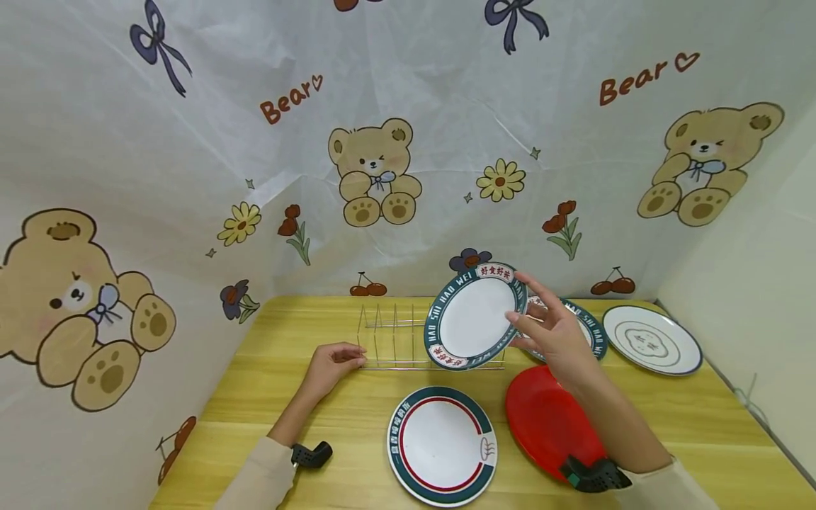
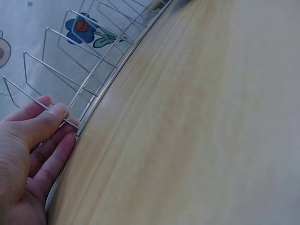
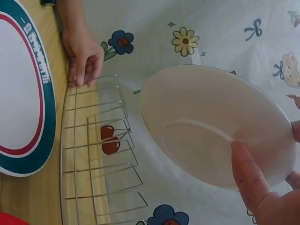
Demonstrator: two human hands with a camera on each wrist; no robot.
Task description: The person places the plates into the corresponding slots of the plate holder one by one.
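My right hand (image 1: pixel 557 343) holds a white plate (image 1: pixel 474 319) with a teal lettered rim, pinched at its right edge. The plate is tilted up above the right part of a wire dish rack (image 1: pixel 395 368). Its plain underside shows in the right wrist view, with a fingertip pressed on it. My left hand (image 1: pixel 333 367) grips the rack's left end; in the left wrist view, thumb and fingers pinch the end wire at the corner. In front of the rack lies another plate (image 1: pixel 440 446) with a teal rim and a red ring.
A red plate (image 1: pixel 542 418) lies under my right forearm. Behind my right hand is a teal-rimmed plate (image 1: pixel 593 329), partly hidden. Farther right sits a white plate (image 1: pixel 653 340) with a line drawing. A bear-printed cloth (image 1: pixel 446 85) hangs behind the wooden table (image 1: pixel 268 354).
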